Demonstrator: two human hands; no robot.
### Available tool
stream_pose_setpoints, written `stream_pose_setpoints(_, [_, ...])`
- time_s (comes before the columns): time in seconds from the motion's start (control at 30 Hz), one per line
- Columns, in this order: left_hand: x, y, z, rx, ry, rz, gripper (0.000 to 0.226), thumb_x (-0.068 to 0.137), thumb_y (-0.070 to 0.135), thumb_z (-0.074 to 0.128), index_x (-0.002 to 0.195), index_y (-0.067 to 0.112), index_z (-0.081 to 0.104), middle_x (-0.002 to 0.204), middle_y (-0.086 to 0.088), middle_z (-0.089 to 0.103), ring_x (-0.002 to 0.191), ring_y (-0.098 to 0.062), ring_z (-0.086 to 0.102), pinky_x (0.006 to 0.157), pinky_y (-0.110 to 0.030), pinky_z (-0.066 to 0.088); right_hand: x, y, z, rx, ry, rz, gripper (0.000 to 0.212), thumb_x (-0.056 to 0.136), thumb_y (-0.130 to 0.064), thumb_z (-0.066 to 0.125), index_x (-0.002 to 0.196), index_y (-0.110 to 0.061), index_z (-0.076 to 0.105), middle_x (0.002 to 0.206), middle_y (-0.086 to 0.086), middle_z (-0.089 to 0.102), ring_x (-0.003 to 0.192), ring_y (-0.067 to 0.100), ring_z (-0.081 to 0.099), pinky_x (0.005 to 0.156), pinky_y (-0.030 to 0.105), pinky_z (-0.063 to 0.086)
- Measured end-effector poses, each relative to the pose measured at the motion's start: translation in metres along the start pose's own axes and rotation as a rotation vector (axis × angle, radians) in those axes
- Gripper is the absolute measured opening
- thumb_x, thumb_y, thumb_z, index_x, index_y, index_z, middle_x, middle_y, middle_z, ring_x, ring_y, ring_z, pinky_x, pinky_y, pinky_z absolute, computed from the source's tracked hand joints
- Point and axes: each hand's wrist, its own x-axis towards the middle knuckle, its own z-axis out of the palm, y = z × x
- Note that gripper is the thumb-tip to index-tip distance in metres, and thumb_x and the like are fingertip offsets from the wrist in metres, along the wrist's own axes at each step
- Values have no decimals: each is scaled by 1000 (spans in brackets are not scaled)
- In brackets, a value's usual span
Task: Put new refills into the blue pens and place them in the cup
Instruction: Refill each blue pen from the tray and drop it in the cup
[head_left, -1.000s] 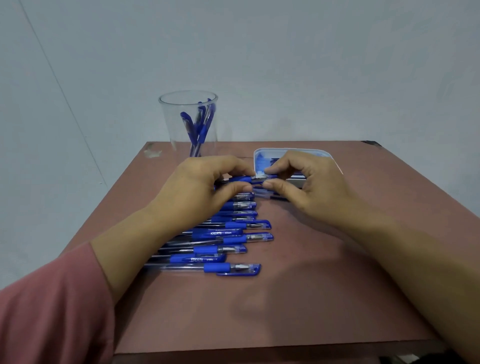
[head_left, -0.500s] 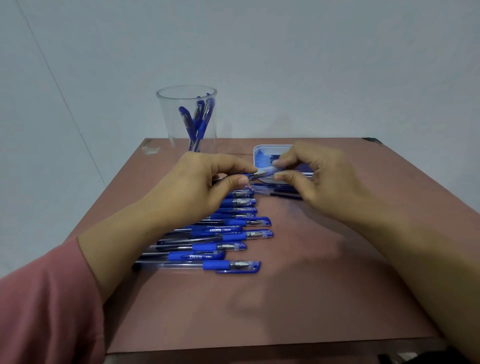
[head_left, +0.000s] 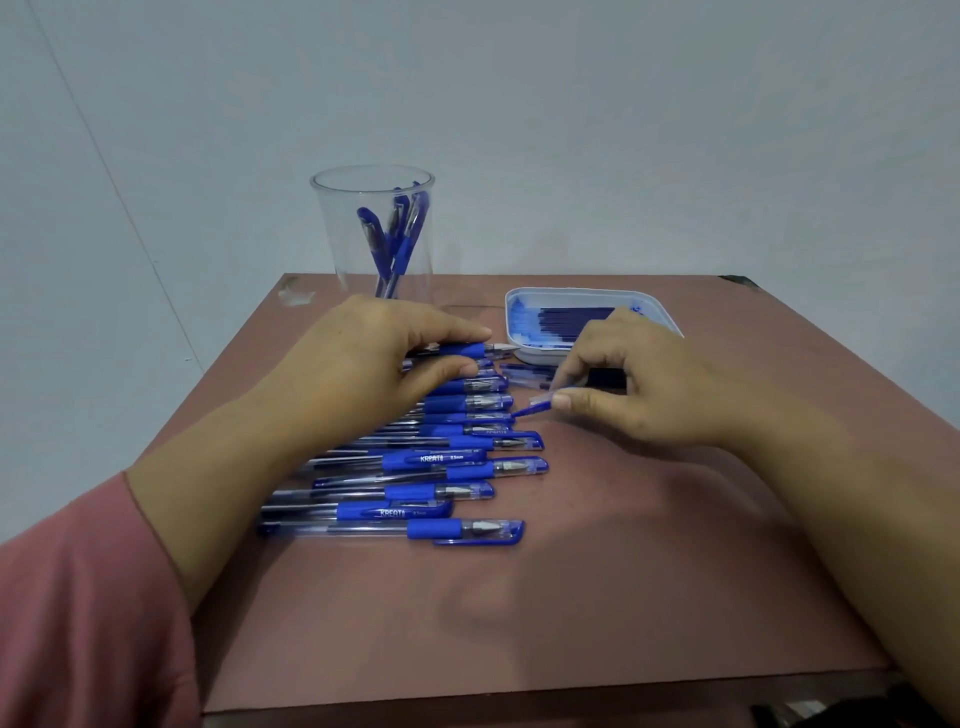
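1. Clear-barrelled ballpoint pen with a blue rubber grip (head_left: 470, 349): held in my left hand (head_left: 374, 364), fingers and thumb curled round the grip section. The bare tip points right, above the far end of the row. I judge it light and stiff. The barrel is smooth and likely slippery, so the rubber sleeve is the sure hold.
2. Small translucent blue plastic piece, apparently the cap (head_left: 537, 404): pinched between thumb and fingertips of my right hand (head_left: 639, 384), just right of the row and apart from the pen. Feather-light, and it may flick away if squeezed hard.
3. Thin dark-blue refills (head_left: 571, 316): lying in the shallow white plastic tray (head_left: 582, 292), beyond my right hand. I judge them slender and bendy. Take one mid-length, off the tip.
4. Row of capped blue pens (head_left: 447, 488): side by side on the reddish-brown table (head_left: 571, 597), partly under my left hand. Round, so prone to roll.
5. Tall clear plastic cup (head_left: 337, 249): upright at the far left, with several pens inside. Light, so it could tip.
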Motion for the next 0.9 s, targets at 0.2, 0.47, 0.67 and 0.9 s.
stream_pose_setpoints(0.2, [-1,3,1,-30,6,36,43,83,56,50,119,37,65,95,16,72,82,1,63,71,-25,56,-1,-6,1,-26,-13,-24,36,75,-66,50,91,-41,69,86,-19,59,93,2,48,81,30,45])
stream_pose_setpoints(0.47, [0,7,4,-56,26,36,43,82,56,51,117,37,67,92,18,71,81,-1,65,71,-31,56,3,-34,9,189,290,-74,29,91,-48,49,86,-27,67,78,-15,63,78,10,60,68,25,47])
stream_pose_setpoints(0.67, [-1,9,6,-53,69,57,39,82,48,56,115,33,69,82,35,54,80,0,61,69,-16,51,5,-37,12,215,346,-93,6,88,-31,61,88,-37,61,79,-23,62,79,1,60,71,11,43])
stream_pose_setpoints(0.9, [-2,10,7,-71,56,24,33,85,34,65,118,31,68,89,42,51,80,16,57,75,-2,42,5,-35,10,196,354,-125,22,86,-32,66,98,-44,54,90,-22,61,87,5,59,77,13,44])
